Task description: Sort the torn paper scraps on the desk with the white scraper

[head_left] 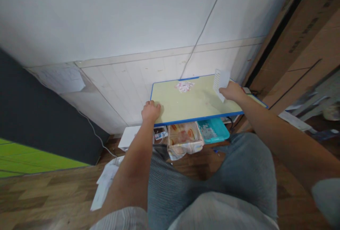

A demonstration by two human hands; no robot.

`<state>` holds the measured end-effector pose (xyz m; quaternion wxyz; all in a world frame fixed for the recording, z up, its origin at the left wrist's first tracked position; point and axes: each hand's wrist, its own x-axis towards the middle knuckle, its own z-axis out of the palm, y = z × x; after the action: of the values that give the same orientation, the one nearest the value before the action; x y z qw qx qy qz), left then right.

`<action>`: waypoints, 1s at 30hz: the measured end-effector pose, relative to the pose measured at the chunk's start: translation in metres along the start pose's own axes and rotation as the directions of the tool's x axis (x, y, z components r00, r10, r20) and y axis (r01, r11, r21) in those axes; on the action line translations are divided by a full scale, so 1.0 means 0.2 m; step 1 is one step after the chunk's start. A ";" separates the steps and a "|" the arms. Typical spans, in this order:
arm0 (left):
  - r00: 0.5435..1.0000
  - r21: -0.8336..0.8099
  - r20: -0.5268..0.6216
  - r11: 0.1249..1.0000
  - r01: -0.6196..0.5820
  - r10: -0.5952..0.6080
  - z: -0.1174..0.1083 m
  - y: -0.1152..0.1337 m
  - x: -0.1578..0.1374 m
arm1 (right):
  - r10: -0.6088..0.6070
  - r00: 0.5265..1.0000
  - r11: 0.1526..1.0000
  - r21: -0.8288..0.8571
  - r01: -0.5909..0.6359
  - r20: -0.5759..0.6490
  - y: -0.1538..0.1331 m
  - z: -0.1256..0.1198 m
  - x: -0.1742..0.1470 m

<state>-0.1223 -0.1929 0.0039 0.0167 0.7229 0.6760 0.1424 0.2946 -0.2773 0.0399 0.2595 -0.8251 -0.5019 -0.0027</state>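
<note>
A low pale-yellow table (191, 104) with a blue rim stands against the wall in front of me. My left hand (151, 111) is at its left edge, fingers bent and closed over the rim. Above the table's right part, my right hand (231, 91) pinches a white sheet (222, 81), which is folded or bent and has rows of small marks on one face. A small heap of pinkish-white bits (185, 87) lies near the table's back edge; they are too small to name.
Under the table's front are a cloth-lined basket (186, 148) and a turquoise tray (216, 136) holding small pale pieces. A white box (128, 136) and papers (105, 184) lie on the floor at left. Tall cardboard (300, 35) stands at right. A cable (204, 26) runs down the wall.
</note>
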 end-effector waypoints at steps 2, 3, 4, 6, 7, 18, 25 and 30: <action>1.000 -0.002 -0.002 1.000 0.001 -0.001 0.00 0.00 0.00 | -0.006 0.997 0.993 -0.118 0.015 0.071 -0.07 0.00 -0.01; 1.000 -0.002 -0.002 1.000 -0.001 0.001 0.00 0.00 0.00 | -0.004 0.994 0.986 -0.166 0.022 0.108 -0.10 0.01 -0.03; 1.000 -0.001 -0.002 1.000 -0.002 0.002 0.00 0.00 0.00 | -0.007 0.991 0.977 -0.211 0.036 0.136 -0.14 0.02 -0.05; 1.000 0.001 -0.004 1.000 -0.002 0.002 0.00 0.00 0.00 | -0.029 0.985 0.957 -0.279 0.077 0.173 -0.22 0.05 -0.13; 1.000 0.002 -0.004 1.000 0.000 0.000 0.01 0.00 0.00 | -0.049 0.980 0.948 -0.299 0.106 0.191 -0.26 0.07 -0.17; 1.000 0.003 0.007 1.000 0.004 -0.004 -0.01 0.00 -0.01 | -0.350 0.885 0.886 -0.198 0.419 0.307 -0.63 0.14 -0.65; 1.000 -0.017 -0.004 1.000 0.010 -0.010 0.01 0.01 0.00 | -0.206 0.960 0.948 -0.206 0.244 0.191 -0.43 0.04 -0.37; 1.000 -0.017 -0.008 1.000 0.008 -0.008 0.02 0.01 0.00 | -0.116 0.981 0.967 -0.208 0.147 0.154 -0.35 0.07 -0.15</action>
<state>-0.1204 -0.1929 0.0011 0.0207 0.7194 0.6777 0.1507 0.2175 -0.2716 0.0502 0.1305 -0.8115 -0.5693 -0.0166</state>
